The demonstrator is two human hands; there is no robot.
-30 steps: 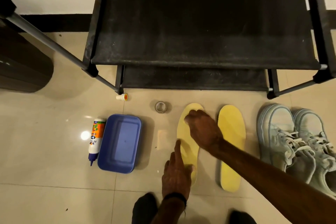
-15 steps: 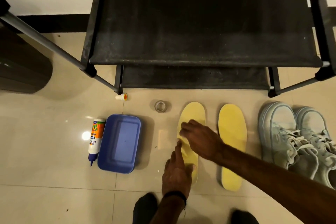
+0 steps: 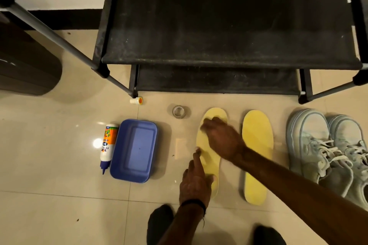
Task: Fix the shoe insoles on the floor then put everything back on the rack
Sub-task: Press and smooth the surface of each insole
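Tiled floor (image 3: 49, 205) bears insoles (image 3: 256, 145), shoes (image 3: 326, 149), tray (image 3: 133, 151).

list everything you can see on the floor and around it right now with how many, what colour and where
insoles: two, yellow, flat on the floor side by side before the rack
sneakers: two, pale blue-grey, laced, right of the insoles
glue bottle: one, white and orange with blue nozzle, lying left of the tray
tray: one, blue, left of the insoles
glue cap: one, white and orange, by the rack leg
small round clear item: one, between cap and insoles
shoe rack: one, black, two shelves showing
left hand: on the left insole's heel end, forefinger straight
right hand: on the same insole's front half
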